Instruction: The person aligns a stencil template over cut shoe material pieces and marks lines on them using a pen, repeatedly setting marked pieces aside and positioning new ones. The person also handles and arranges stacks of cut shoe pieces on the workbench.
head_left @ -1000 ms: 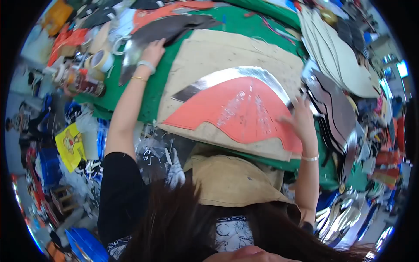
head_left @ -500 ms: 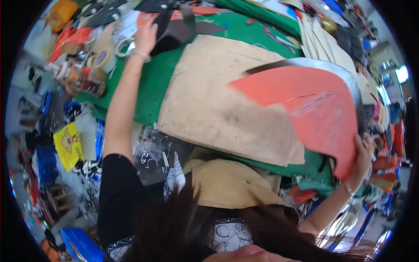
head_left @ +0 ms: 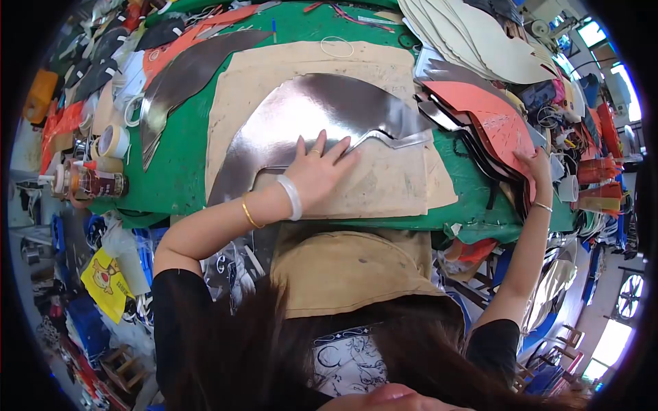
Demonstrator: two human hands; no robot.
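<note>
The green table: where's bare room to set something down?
Bare green table shows between the dark piece at left and the tan sheet; the sheet's lower right, beside the left hand, is bare. Crowded: the left edge (tape rolls, jar) and the right, around the red piece.

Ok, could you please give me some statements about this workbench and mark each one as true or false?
1. The left hand lies on the shiny dark piece. True.
2. The right hand touches the tape roll. False: it is at the red-orange piece.
3. The shiny dark piece lies on the beige sheet. True.
4. The white bangle is on the right wrist. False: it is on the left wrist.
5. The tape roll is left of the beige sheet. True.
</note>
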